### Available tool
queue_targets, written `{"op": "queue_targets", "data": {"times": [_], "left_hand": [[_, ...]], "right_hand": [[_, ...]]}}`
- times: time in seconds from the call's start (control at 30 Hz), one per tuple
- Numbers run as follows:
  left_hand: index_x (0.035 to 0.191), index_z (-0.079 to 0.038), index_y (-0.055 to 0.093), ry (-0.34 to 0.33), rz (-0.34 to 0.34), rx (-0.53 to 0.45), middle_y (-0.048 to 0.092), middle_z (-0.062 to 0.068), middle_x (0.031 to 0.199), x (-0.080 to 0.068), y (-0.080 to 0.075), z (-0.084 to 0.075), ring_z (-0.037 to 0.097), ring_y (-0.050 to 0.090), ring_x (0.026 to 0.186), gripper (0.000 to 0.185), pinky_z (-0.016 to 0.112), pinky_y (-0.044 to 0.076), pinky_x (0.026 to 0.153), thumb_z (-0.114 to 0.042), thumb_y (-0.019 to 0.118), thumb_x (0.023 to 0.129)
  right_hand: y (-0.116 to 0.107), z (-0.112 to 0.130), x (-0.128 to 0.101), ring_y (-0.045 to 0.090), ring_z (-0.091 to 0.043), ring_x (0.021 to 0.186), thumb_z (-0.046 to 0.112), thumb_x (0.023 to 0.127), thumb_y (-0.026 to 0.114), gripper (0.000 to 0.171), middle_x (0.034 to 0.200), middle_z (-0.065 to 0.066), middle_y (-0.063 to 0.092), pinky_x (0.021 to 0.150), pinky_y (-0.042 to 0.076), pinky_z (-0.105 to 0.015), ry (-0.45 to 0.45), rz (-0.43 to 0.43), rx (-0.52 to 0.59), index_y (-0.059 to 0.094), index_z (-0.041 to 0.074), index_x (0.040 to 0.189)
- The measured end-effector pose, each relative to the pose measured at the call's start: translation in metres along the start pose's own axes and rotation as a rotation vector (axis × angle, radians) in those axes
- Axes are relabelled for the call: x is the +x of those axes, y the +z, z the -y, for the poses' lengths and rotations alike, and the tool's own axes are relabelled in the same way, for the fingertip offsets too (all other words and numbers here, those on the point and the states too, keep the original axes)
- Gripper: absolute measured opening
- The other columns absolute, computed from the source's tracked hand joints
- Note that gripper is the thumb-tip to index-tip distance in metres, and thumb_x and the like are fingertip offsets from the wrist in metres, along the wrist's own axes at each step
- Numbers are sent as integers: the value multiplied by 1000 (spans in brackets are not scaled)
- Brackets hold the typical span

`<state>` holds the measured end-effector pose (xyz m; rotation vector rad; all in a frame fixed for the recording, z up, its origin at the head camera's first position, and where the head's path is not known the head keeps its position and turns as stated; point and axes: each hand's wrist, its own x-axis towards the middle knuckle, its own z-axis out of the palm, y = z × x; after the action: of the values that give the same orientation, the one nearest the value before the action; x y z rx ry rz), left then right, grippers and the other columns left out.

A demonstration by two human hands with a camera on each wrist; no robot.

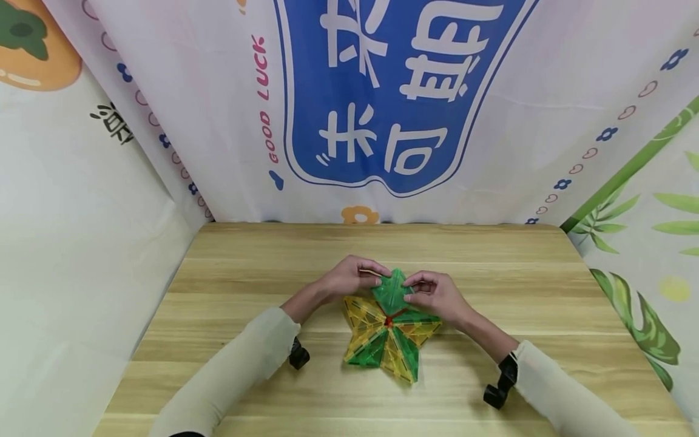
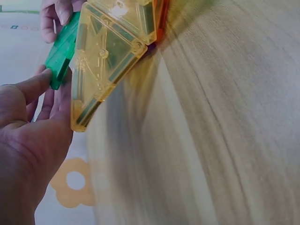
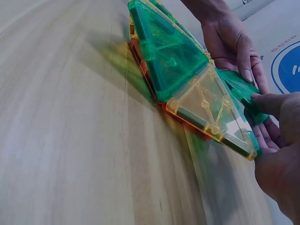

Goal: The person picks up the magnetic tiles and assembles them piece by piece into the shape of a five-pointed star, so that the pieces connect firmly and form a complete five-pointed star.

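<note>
a person's left hand and right hand meet over a green tile at the far tip of a star of translucent green and yellow tiles lying near the middle of a wooden table. both hands pinch the green tile from opposite sides, fingers curled narrowly round its edges, and it stands tilted up off the table while the other tiles lie flat. in the left wrist view the left fingers touch the green tile's edge just beside a yellow tile. in the right wrist view the right fingertips rest on the same green piece beyond a joined green and yellow pair. by the look of it, most of the star is laid out around a small red centre, and only the raised far point is left to settle; whether more tiles are meant to go on top cannot be told. printed cloth hangs behind the table.
</note>
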<state>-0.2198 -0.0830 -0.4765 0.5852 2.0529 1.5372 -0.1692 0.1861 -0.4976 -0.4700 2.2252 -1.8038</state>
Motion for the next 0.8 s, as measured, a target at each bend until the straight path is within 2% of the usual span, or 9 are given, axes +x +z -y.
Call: {"op": "queue_targets", "data": {"times": [0.23, 0.3, 0.53, 0.67, 0.8], "left_hand": [[128, -1, 73, -59, 26, -177, 73, 11, 126, 5, 1, 10, 19, 73, 105, 28, 36, 62, 94, 3, 64, 103], [128, 1, 73, -65, 33, -190, 74, 12, 126, 8, 3, 12, 19, 74, 104, 29, 37, 62, 94, 6, 63, 102], [124, -4, 76, -58, 50, -58, 74, 8, 128, 11, 8, 11, 16, 70, 108, 27, 31, 59, 91, 5, 65, 101], [122, -5, 75, -82, 78, 14, 74, 8, 127, 11, 9, 10, 20, 69, 115, 26, 34, 58, 98, 5, 65, 101], [121, -3, 74, -111, 92, 37, 74, 8, 124, 10, 11, 11, 22, 68, 119, 25, 37, 57, 102, 7, 66, 100]], "right_hand": [[-2, -6, -1, 71, -19, 95, 4, 89, 84, 33, 112, -22, 71, 81, 62, -27, -6, 4, -23, 71, -3, 118], [-2, -9, -1, 71, -19, 95, 3, 88, 84, 32, 112, -21, 71, 83, 62, -27, -6, 1, -32, 71, -3, 117], [1, -16, -2, 72, -20, 94, -2, 87, 83, 30, 109, -21, 71, 83, 63, -28, -14, 1, -29, 70, -5, 113], [3, -20, -2, 73, -22, 96, -3, 89, 81, 27, 110, -22, 72, 84, 63, -27, -13, 21, -25, 70, -6, 113], [4, -20, -1, 73, -27, 99, -1, 92, 80, 25, 111, -22, 72, 85, 62, -26, 4, 41, -58, 71, -7, 114]]}}
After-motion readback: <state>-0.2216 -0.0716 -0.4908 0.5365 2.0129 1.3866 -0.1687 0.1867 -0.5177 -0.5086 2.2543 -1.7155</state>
